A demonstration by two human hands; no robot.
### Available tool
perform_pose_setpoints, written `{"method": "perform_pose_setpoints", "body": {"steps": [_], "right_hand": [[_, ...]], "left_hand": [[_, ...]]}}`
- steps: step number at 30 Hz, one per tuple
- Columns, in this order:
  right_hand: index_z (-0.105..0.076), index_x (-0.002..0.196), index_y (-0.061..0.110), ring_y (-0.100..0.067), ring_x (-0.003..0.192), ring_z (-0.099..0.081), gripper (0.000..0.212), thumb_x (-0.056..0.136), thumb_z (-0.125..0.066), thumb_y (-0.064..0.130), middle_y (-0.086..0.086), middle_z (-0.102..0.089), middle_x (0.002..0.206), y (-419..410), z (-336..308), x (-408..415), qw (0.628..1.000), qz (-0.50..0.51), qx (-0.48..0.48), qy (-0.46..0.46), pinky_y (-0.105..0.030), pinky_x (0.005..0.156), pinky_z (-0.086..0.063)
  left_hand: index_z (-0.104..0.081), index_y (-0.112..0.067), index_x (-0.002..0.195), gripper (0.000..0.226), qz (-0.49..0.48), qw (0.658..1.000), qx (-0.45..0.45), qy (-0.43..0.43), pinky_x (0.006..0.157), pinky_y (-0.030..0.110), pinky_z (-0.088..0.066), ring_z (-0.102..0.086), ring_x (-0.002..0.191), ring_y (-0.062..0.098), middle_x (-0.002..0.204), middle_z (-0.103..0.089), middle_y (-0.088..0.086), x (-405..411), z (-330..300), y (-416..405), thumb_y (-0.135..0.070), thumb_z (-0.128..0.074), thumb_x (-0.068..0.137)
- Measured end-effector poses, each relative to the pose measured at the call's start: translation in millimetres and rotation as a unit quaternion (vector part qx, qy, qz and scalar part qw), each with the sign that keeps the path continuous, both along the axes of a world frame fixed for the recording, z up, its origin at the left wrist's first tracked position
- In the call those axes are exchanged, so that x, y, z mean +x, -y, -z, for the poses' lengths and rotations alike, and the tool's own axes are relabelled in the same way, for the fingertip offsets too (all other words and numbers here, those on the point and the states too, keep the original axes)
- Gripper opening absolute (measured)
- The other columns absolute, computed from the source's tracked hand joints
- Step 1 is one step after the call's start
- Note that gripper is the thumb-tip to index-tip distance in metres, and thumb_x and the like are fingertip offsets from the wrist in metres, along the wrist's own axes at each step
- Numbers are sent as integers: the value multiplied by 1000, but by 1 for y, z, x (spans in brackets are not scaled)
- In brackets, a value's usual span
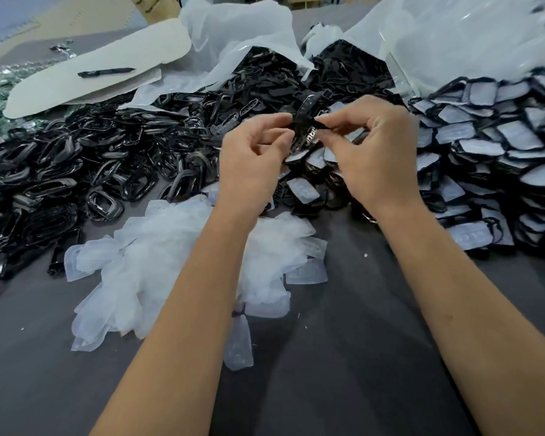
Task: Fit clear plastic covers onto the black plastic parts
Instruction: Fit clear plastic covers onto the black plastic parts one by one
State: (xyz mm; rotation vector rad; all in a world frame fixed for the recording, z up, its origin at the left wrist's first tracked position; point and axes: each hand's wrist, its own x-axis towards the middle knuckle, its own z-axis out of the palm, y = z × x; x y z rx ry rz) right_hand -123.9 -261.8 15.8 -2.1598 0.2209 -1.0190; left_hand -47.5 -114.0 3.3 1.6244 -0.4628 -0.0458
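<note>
Two bare hands meet above a cluttered grey counter [343, 357], working a small black plastic part [302, 127] held in the air between them. The left hand [252, 162] pinches the part's near edge between thumb and curled fingers, while the right hand [372, 152] grips its other side with thumb and forefinger, the remaining fingers curled. The part stands roughly upright, tilted a little away; whether a clear cover is already seated on it is hard to tell through the blur at the fingertips.

Below the left forearm lies a loose heap of clear plastic covers [132, 272], spread across the counter. To the left, a broad pile of bare black plastic parts [60, 174] runs toward the counter's edge and back to an opened white plastic bag [233, 36]. To the right, rows of black parts with pale covers [485, 146] are stacked in overlapping layers, with a second translucent bag [453, 36] behind them. At far left, a flat white cardboard sheet [92, 67] rests on the clutter, a single dark strip [106, 72] lying on top of it.
</note>
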Motion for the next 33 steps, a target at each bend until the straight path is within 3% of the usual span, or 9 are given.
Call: {"method": "perform_pose_setpoints", "body": {"steps": [3, 7, 11, 14, 16, 21, 23, 29, 33], "right_hand": [[-83, 107, 17, -24, 100, -65, 17, 92, -75, 15, -5, -75, 101, 32, -7, -9, 977, 124, -164, -54, -30, 86, -48], [-80, 117, 18, -35, 119, -53, 29, 97, -63, 7, -12, -74, 114, 67, -9, -20, 943, 198, -205, -174, -34, 94, -44], [-82, 112, 18, -33, 123, -51, 36, 93, -58, -2, -14, -74, 115, 80, -10, -25, 931, 189, -210, -231, -42, 104, -46], [-82, 107, 19, -32, 127, -52, 39, 91, -54, -2, -18, -71, 124, 77, -14, -24, 937, 188, -196, -220, -43, 105, -47], [-82, 105, 19, -32, 123, -55, 40, 90, -53, -3, -15, -74, 117, 69, -17, -19, 945, 187, -183, -198, -41, 101, -50], [-83, 103, 18, -30, 108, -64, 36, 90, -54, 3, -5, -79, 102, 18, -15, 5, 968, 82, -169, -165, -38, 94, -51], [-83, 105, 18, -27, 104, -68, 33, 89, -57, 5, -4, -79, 103, -6, -11, 16, 969, 17, -169, -179, -40, 92, -54], [-81, 105, 17, -24, 101, -70, 31, 85, -60, 5, -3, -78, 103, -67, 7, 46, 952, -99, -181, -228, -37, 88, -55], [-80, 99, 12, -29, 99, -70, 29, 81, -59, 2, -8, -78, 97, -95, 14, 61, 941, -139, -187, -247, -39, 86, -56]], "left_hand": [[-69, -19, 130, 40, 2, 989, 103, 106, 95, 29, -54, -62, 94, 8, 114, -72, 0, -10, -1, 39, -3, -65, 94], [-68, -20, 135, 46, 33, 940, 250, 230, 114, 29, -33, -52, 127, 27, 131, -65, 5, -21, 4, 77, -2, -60, 93], [-71, -18, 128, 52, 19, 931, 287, 225, 99, 20, -29, -41, 127, 28, 130, -62, 4, -29, 10, 92, 7, -48, 88], [-74, -14, 118, 47, -12, 938, 268, 219, 92, 18, -29, -41, 123, 27, 122, -63, 5, -34, 9, 87, 9, -49, 86], [-75, -15, 112, 42, -18, 939, 268, 215, 90, 19, -29, -44, 121, 27, 119, -63, 6, -34, 7, 80, 7, -51, 86], [-79, -14, 106, 38, -48, 935, 287, 205, 100, 34, -43, -60, 111, 31, 111, -71, 10, -23, -3, 40, 2, -56, 80], [-81, -12, 102, 38, -74, 935, 288, 195, 95, 40, -48, -64, 103, 31, 105, -74, 12, -18, -6, 18, 1, -55, 77], [-79, -20, 92, 37, -212, 912, 324, 134, 92, 37, -47, -62, 104, 30, 101, -74, 3, 5, 1, -58, -1, -52, 76], [-76, -24, 109, 31, -272, 870, 401, 85, 93, 26, -36, -59, 116, 31, 113, -72, 5, 24, 11, -101, -12, -57, 87]]}}
